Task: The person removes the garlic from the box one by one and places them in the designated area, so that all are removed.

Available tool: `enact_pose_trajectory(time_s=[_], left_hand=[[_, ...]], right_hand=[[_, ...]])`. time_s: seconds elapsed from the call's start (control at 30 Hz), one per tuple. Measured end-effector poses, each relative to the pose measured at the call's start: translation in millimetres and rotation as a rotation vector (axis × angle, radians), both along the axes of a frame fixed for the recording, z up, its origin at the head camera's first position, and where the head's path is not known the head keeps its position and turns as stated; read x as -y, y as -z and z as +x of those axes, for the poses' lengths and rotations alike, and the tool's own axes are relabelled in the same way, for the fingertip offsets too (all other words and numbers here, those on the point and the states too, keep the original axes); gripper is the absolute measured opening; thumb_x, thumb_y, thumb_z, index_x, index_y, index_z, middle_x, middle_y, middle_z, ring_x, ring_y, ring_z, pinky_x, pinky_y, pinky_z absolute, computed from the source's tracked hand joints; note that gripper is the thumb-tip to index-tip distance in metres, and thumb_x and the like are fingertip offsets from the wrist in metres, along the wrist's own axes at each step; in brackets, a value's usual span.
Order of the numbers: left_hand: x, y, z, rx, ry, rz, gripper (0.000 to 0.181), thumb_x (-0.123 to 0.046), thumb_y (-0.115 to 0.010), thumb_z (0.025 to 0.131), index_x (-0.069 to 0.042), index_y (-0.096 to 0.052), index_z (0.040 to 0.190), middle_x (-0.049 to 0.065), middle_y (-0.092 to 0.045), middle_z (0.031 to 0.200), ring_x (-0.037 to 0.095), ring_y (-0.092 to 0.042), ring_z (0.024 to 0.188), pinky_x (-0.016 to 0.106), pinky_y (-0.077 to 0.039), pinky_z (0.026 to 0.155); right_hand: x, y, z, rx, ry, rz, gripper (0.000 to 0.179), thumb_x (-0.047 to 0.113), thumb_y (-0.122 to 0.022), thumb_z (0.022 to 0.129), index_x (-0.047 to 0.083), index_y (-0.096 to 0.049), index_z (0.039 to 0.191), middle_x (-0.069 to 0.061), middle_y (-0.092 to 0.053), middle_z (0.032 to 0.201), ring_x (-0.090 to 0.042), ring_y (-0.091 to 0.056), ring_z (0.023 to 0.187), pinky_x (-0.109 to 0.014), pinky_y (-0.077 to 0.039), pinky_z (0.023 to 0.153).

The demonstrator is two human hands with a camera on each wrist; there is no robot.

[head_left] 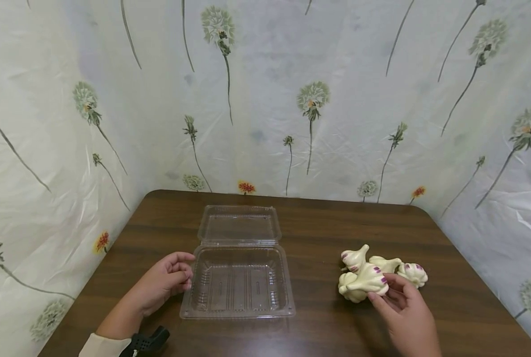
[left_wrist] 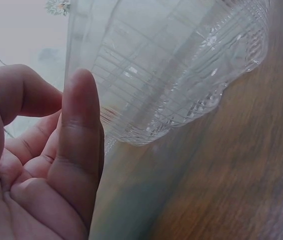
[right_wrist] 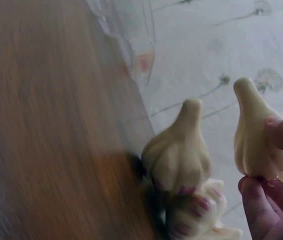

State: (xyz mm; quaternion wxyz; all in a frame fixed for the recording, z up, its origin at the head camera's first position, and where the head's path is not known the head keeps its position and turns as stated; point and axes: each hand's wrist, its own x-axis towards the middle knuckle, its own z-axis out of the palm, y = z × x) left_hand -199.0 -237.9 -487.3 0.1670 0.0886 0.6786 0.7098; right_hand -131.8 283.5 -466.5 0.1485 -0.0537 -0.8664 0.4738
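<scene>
A clear plastic clamshell container (head_left: 238, 315) lies on the table with its lid (head_left: 240, 225) folded back away from me. At its left side my left hand (head_left: 169, 275) pinches the rim between thumb and finger, as the left wrist view shows. My right hand (head_left: 404, 312) holds a cream garlic bulb (head_left: 369, 280) with purple marks, thumb on one side and fingers on the other. In the right wrist view this garlic bulb (right_wrist: 254, 137) is raised beside another garlic bulb (right_wrist: 181, 150). Several more lie bunched under and behind it, including one at the right (head_left: 413, 274).
The dark brown wooden table (head_left: 314, 228) has rounded far corners. Behind it and along both sides hangs a pale sheet (head_left: 265, 99) printed with dandelions. A black strap device (head_left: 147, 342) sits on the left wrist, over a light sleeve (head_left: 102, 345).
</scene>
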Motion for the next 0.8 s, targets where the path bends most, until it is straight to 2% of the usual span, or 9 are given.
enact_pose_trajectory(time_s=[0.2,0.47,0.7,0.8], left_hand=[[0.1,0.5,-0.1,-0.007,-0.001,-0.005,0.045,-0.003,-0.057,0.104,0.007,-0.038,0.144,0.001,-0.061,0.097,0.013,-0.065,0.082,0.026,-0.06,0.078],[0.3,0.9,0.1,-0.005,0.001,-0.009,0.045,-0.004,-0.057,0.105,0.007,-0.038,0.144,0.001,-0.061,0.097,0.013,-0.065,0.083,0.027,-0.061,0.079],[0.5,0.7,0.2,0.0,-0.006,-0.006,0.045,-0.004,-0.058,0.104,0.006,-0.039,0.144,0.001,-0.061,0.098,0.013,-0.065,0.083,0.027,-0.061,0.079],[0.0,0.8,0.1,0.0,-0.006,-0.006,0.045,-0.003,-0.057,0.105,0.006,-0.039,0.145,0.001,-0.061,0.098,0.013,-0.066,0.083,0.026,-0.061,0.079]], right_hand=[[-11.6,0.2,0.2,-0.036,0.031,-0.007,0.058,0.014,-0.078,0.096,-0.002,-0.047,0.142,-0.01,-0.055,0.13,0.021,-0.054,0.1,-0.005,-0.052,0.08],[-27.9,2.9,2.3,0.002,0.084,0.026,0.063,0.024,-0.077,0.098,-0.002,-0.044,0.145,-0.023,-0.053,0.137,0.025,-0.05,0.095,-0.004,-0.052,0.074],[-31.9,6.7,0.4,-0.039,0.137,0.016,0.06,0.019,-0.079,0.095,-0.003,-0.047,0.141,-0.012,-0.055,0.129,0.023,-0.052,0.097,-0.002,-0.05,0.078],[-36.0,6.4,0.0,-0.034,0.167,0.021,0.06,0.019,-0.079,0.095,-0.003,-0.048,0.14,-0.013,-0.056,0.129,0.025,-0.051,0.095,-0.001,-0.049,0.077]])
